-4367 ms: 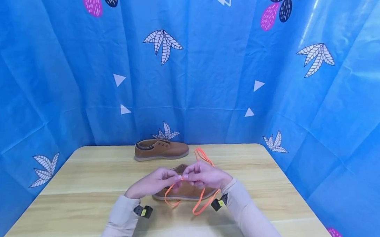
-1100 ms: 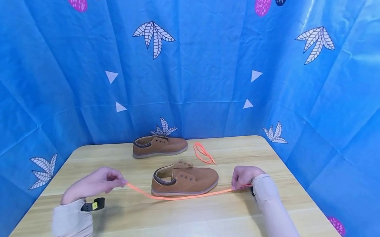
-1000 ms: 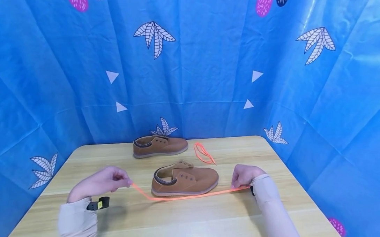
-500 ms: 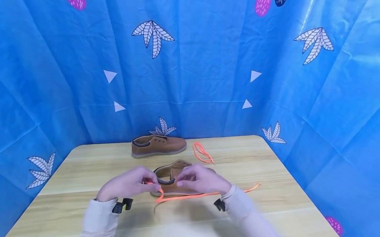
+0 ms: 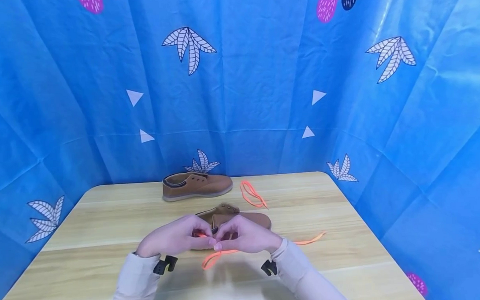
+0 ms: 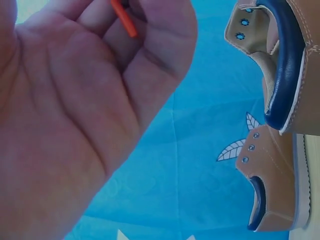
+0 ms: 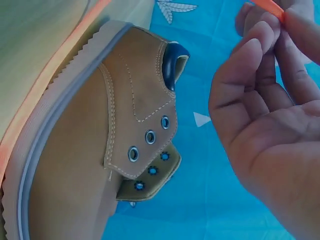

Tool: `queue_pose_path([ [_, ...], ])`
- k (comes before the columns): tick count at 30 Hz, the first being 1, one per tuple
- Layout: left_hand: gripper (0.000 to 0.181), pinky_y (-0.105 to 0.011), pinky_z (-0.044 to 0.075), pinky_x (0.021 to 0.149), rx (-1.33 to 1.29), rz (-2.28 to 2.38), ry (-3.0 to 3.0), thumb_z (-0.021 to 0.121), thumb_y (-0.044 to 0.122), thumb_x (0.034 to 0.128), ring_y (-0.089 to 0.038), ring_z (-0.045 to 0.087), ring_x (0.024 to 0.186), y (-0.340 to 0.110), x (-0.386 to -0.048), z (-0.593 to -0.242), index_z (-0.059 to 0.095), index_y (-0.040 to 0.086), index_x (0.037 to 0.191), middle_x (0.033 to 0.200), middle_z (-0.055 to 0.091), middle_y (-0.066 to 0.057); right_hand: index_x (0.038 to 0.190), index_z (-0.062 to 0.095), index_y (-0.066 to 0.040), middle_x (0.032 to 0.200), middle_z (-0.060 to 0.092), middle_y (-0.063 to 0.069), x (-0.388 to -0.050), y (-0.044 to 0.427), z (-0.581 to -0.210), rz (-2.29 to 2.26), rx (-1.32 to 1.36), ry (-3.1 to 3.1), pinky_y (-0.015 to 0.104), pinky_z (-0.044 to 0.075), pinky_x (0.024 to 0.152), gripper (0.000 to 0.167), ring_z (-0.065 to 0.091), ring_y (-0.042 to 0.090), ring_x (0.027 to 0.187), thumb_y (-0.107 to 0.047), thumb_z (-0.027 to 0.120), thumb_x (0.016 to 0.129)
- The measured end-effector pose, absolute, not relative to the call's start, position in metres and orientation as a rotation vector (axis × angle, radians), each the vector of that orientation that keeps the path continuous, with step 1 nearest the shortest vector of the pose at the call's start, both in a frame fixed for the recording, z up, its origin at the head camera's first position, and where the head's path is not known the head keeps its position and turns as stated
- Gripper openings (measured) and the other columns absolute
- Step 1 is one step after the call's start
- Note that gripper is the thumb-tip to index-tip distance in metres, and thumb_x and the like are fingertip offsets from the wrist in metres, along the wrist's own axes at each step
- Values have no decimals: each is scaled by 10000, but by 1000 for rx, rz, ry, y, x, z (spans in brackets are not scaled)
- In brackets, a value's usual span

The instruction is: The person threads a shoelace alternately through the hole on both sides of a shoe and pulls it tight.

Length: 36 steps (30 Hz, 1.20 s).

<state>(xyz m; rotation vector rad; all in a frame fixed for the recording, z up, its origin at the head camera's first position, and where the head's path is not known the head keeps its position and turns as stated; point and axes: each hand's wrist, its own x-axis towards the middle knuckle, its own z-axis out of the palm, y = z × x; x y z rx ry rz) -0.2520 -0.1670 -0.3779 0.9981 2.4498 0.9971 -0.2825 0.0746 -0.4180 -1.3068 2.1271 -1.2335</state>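
An orange shoelace [image 5: 213, 258] runs from between my hands, drops to the table and stretches off to the right beneath my right wrist. My left hand [image 5: 179, 236] pinches it, and a short orange piece shows inside the curled fingers in the left wrist view. Fingertip to fingertip with it, my right hand [image 5: 248, 235] also pinches the lace [image 7: 270, 7]. Behind both hands lies a brown shoe [image 5: 256, 221], toe to the right and partly hidden. Its eyelets [image 7: 150, 136] hold no lace in the right wrist view.
A second brown shoe [image 5: 204, 185], unlaced, stands at the back of the wooden table [image 5: 119, 216]. Right of it lies another orange lace [image 5: 252, 195], folded in loops. A blue patterned curtain [image 5: 253, 87] encloses the back and sides.
My hands stretched the lace out in front of the near shoe, then the right hand released its end. Both have since come together over the shoe, meeting at the lace.
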Motion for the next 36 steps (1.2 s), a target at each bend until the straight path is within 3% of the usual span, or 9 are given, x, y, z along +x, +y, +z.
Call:
queue_pose_path([
  [4, 152, -181, 391, 578, 974, 1001, 2495, 694, 302, 992, 5, 462, 636, -171, -253, -381, 764, 187, 921, 715, 546, 120, 962, 785, -49, 887, 757, 167, -284, 81, -420, -1177, -1277, 2147, 159, 523, 662, 135, 616, -29, 729, -175, 736, 957],
  [9, 175, -186, 379, 548, 965, 1019, 2535, 684, 270, 998, 9, 431, 593, -172, -256, -387, 757, 135, 914, 687, 502, 130, 939, 780, -70, 846, 756, 156, -285, 90, -423, -1107, -1240, 2157, 150, 514, 645, 100, 613, -42, 684, -162, 742, 949],
  [15, 144, -167, 381, 555, 994, 1016, 2513, 693, 291, 994, 24, 450, 590, -160, -259, -395, 770, 198, 915, 705, 557, 150, 989, 788, -74, 877, 766, 175, -287, 92, -428, -1174, -1240, 2130, 163, 526, 638, 128, 666, 142, 703, -180, 719, 969],
  [19, 111, -189, 418, 573, 965, 1043, 2546, 685, 311, 1000, -2, 493, 628, -156, -261, -399, 759, 257, 938, 748, 609, 131, 972, 784, -41, 807, 726, 223, -287, 95, -429, -1232, -1199, 2116, 153, 468, 561, 146, 583, 79, 589, -166, 708, 974],
  [22, 121, -216, 478, 621, 928, 1109, 2597, 660, 323, 1015, -38, 551, 699, -151, -264, -402, 741, 238, 989, 826, 676, 47, 1012, 763, 23, 731, 689, 125, -289, 103, -430, -1316, -1050, 2099, 163, 447, 549, 194, 521, 17, 571, -154, 689, 983],
  [25, 168, -242, 520, 683, 855, 1185, 2667, 645, 299, 1026, -85, 603, 782, -146, -269, -405, 725, 154, 1053, 914, 714, -39, 1090, 713, 97, 718, 639, -24, -294, 113, -434, -1467, -838, 2054, 198, 475, 576, 282, 529, 42, 597, -163, 666, 993],
  [28, 166, -249, 539, 748, 782, 1221, 2746, 656, 250, 1019, -108, 632, 854, -140, -274, -412, 717, 112, 1088, 971, 724, -38, 1139, 659, 146, 685, 578, -56, -299, 123, -443, -1646, -667, 1985, 219, 450, 580, 352, 504, 66, 601, -177, 650, 1000],
  [31, 150, -269, 548, 810, 724, 1221, 2811, 680, 219, 1002, -113, 632, 925, -133, -279, -422, 706, 117, 1109, 1022, 705, 0, 1135, 677, 117, 662, 550, -67, -298, 129, -453, -1792, -524, 1931, 210, 403, 552, 329, 466, 60, 581, -178, 657, 991],
  [36, 247, -352, 562, 858, 624, 1177, 2914, 716, 196, 973, -141, 625, 961, -122, -282, -436, 692, 78, 1189, 1083, 680, -22, 1059, 748, -33, 694, 615, -85, -293, 128, -467, -1856, -400, 1856, 192, 387, 527, 187, 478, 42, 577, -188, 683, 978],
])
